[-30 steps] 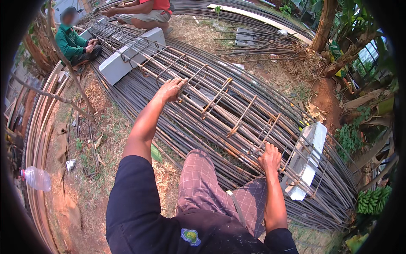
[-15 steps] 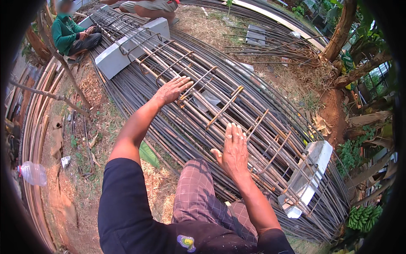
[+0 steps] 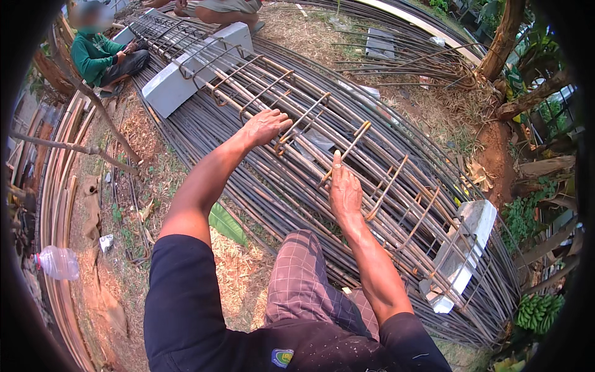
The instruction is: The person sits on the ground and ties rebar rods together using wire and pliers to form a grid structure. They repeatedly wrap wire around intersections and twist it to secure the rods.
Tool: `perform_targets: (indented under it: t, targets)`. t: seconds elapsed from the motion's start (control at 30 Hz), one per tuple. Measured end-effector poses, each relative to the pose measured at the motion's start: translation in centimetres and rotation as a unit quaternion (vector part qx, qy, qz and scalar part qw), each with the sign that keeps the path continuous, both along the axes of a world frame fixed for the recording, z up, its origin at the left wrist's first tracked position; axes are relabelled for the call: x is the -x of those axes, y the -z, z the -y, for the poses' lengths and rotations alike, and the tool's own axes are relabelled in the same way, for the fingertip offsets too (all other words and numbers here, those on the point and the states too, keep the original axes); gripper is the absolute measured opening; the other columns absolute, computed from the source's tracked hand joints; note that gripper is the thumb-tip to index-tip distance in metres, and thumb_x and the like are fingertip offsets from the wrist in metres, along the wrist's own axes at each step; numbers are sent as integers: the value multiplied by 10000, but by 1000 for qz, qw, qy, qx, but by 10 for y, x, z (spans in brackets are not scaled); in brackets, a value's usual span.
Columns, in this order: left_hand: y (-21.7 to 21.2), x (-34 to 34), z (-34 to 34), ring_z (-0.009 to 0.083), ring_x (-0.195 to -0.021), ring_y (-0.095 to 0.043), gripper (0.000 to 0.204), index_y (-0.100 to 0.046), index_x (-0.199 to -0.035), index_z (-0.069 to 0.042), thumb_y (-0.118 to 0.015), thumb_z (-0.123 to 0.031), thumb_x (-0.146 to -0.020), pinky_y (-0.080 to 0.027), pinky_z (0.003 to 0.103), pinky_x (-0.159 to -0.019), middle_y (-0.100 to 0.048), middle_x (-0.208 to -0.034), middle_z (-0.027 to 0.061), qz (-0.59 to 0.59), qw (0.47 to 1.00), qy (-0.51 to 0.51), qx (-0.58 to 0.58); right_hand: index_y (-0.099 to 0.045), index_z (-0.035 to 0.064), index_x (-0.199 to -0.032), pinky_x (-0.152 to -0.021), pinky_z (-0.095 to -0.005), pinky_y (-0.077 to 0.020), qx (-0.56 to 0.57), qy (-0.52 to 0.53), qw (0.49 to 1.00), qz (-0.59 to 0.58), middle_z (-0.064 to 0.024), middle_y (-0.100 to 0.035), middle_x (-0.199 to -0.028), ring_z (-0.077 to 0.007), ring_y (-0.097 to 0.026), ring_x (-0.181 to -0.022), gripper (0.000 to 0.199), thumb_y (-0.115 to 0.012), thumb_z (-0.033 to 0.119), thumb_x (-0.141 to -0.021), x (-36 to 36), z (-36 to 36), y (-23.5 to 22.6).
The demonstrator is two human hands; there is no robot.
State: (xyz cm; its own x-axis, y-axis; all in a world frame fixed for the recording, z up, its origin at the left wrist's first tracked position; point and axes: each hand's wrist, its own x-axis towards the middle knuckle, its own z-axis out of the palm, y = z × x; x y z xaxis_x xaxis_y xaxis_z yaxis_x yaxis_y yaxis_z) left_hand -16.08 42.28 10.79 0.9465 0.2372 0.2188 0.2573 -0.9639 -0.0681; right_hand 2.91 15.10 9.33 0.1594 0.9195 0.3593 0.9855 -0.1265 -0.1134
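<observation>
A long rebar cage of straight bars and square stirrups runs diagonally from far left to near right. My left hand is closed over its near side, fingers curled onto the bars beside a stirrup. Farther right, my right hand lies against the near bars. Its index finger stretches out by the end of a rust-brown stirrup, while the other fingers are folded, and what lies under them is hidden. White blocks hold up the cage: one block at the far left, another block at the near right.
Loose bars lie thickly under the cage. A person in green sits at the far left; another person crouches behind the cage. Tree trunks and green bananas border the right. A clear plastic bottle lies left.
Both hands were flat with fingers extended. The left fingers have curled down onto the bars. My right hand has moved up toward the stirrup, folding all but its index finger.
</observation>
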Motion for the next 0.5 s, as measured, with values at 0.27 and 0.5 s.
perform_targets:
  t: [0.27,0.5]
  targets:
    - [5,-4,-7,222,-946,-609,178,-634,-1008,-131,-644,-165,-834,-471,367,-864,-625,-931,41,-44,998,28,-37,-479,104,-1431,-755,-471,-530,13,-19,989,-148,-125,-675,-939,-340,-678,-861,699,-782,99,-801,0,6,-5]
    - [34,1,-11,268,-1021,-671,406,-662,-1083,-118,-778,-227,-710,-481,406,-905,-691,-1006,70,-6,999,-17,41,-346,88,-1547,-720,-464,-556,14,9,995,-102,-154,-656,-947,-332,-684,-832,817,-663,-5,-800,2,11,-2]
